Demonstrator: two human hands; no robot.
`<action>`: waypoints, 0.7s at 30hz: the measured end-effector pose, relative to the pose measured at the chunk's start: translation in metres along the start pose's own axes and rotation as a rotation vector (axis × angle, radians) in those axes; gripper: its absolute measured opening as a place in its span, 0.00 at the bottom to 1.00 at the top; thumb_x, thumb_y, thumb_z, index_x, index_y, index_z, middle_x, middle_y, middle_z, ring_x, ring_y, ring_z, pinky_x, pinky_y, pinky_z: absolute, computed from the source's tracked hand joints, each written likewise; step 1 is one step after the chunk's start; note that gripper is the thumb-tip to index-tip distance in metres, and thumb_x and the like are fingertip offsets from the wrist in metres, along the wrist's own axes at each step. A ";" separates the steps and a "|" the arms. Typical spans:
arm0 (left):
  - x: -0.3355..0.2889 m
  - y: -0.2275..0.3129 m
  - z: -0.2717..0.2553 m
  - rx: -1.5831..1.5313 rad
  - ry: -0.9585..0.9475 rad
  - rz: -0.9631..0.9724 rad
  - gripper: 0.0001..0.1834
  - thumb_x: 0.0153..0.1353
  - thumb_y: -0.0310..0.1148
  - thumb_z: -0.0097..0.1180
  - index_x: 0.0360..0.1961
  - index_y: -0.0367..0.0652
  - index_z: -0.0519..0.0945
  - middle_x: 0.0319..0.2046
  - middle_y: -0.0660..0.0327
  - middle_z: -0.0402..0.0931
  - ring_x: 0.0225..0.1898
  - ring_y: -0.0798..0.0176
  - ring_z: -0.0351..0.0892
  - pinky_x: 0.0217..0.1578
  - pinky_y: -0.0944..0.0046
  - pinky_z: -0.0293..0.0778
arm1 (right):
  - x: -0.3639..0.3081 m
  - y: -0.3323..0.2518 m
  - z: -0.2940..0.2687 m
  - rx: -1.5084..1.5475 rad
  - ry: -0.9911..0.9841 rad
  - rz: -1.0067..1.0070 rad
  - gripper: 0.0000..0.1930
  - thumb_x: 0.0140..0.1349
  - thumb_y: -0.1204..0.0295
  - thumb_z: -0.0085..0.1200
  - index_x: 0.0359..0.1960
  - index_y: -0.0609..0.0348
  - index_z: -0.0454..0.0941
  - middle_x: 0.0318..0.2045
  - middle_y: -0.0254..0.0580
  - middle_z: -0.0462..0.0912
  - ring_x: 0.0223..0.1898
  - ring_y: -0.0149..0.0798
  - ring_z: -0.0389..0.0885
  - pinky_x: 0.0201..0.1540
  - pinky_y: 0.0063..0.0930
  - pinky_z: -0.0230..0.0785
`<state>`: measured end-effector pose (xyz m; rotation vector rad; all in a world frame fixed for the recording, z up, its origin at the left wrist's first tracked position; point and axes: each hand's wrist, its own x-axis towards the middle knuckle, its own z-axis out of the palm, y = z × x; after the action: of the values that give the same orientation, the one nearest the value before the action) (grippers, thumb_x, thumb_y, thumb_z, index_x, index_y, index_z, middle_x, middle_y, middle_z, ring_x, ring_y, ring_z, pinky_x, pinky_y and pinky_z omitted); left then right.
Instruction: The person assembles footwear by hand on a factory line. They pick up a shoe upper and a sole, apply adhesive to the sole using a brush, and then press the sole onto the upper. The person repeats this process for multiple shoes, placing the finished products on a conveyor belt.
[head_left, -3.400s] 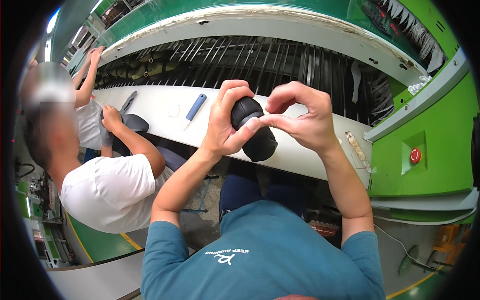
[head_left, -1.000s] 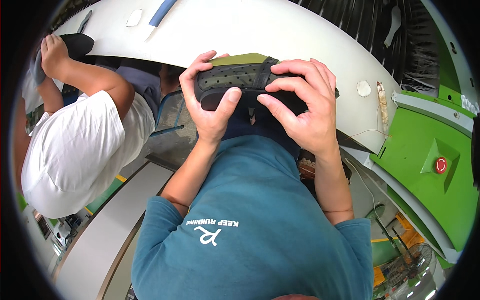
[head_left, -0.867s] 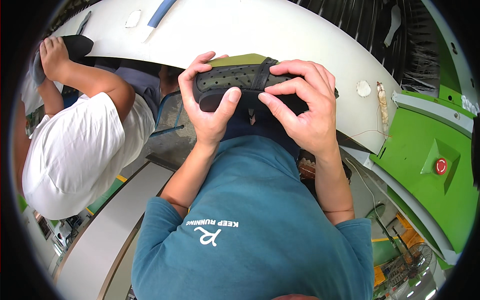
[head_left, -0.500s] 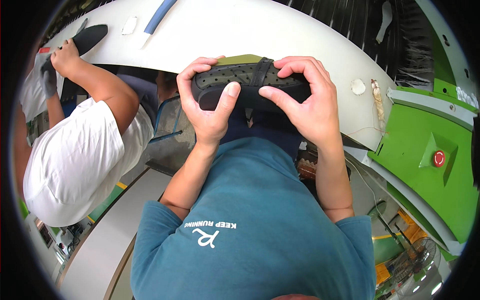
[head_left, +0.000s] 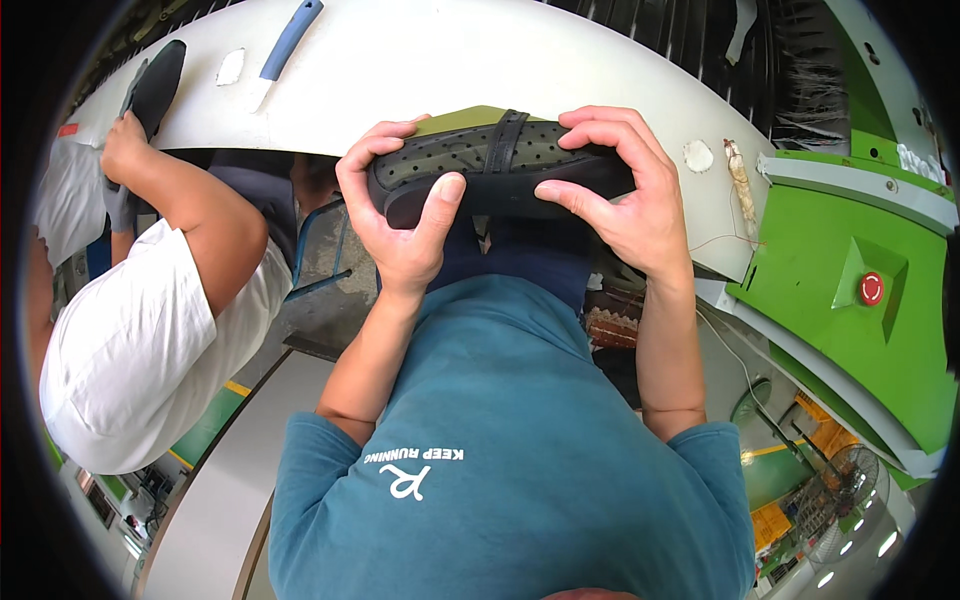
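A black shoe (head_left: 450, 155) with dotted, see-through sides lies sideways between my hands, above the near edge of the white work surface. An olive-green block, apparently a shoe last (head_left: 465, 121), shows along its top. One black strap (head_left: 507, 142) crosses its middle, and the thick black sole (head_left: 490, 198) faces me. My left hand (head_left: 405, 225) grips the left end, thumb against the sole and fingers over the top. Around the right end is my right hand (head_left: 640, 205), its thumb on the sole and fingertips on the upper.
On the white work surface (head_left: 400, 60) lie a blue-handled knife (head_left: 290, 42), white scraps and a wrapped stick (head_left: 740, 180). At left, a co-worker in white (head_left: 150, 350) holds a dark sole-shaped piece (head_left: 158, 88). To the right stands a green machine (head_left: 820, 250) with a red button (head_left: 872, 289).
My grip on the shoe stays; my right thumb has shifted slightly to the right along the sole. The co-worker's dark piece has turned more upright. The whole view has shifted a little.
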<state>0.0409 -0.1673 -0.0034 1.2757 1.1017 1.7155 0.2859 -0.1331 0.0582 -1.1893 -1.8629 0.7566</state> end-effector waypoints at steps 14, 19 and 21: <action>0.009 -0.003 0.002 0.054 -0.017 0.062 0.34 0.63 0.30 0.79 0.63 0.38 0.70 0.61 0.47 0.75 0.66 0.50 0.78 0.71 0.49 0.71 | 0.038 0.040 -0.032 0.448 -0.357 0.424 0.22 0.47 0.72 0.87 0.39 0.54 0.83 0.52 0.43 0.91 0.55 0.36 0.88 0.65 0.33 0.78; 0.014 -0.008 0.000 0.111 -0.029 0.103 0.33 0.62 0.31 0.79 0.62 0.38 0.72 0.61 0.47 0.76 0.64 0.51 0.79 0.70 0.49 0.72 | 0.031 0.071 -0.041 0.774 -0.385 0.411 0.23 0.58 0.74 0.81 0.53 0.59 0.84 0.56 0.47 0.91 0.61 0.41 0.89 0.72 0.38 0.77; 0.012 -0.008 -0.001 0.100 -0.023 0.087 0.33 0.62 0.32 0.79 0.62 0.38 0.72 0.61 0.47 0.76 0.64 0.52 0.78 0.70 0.50 0.72 | 0.020 0.085 -0.042 0.873 -0.328 0.406 0.25 0.61 0.73 0.79 0.58 0.61 0.83 0.58 0.48 0.90 0.63 0.43 0.88 0.74 0.40 0.75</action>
<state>0.0375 -0.1539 -0.0066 1.4204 1.1456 1.7236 0.3556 -0.0791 0.0176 -0.8770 -1.2516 1.8426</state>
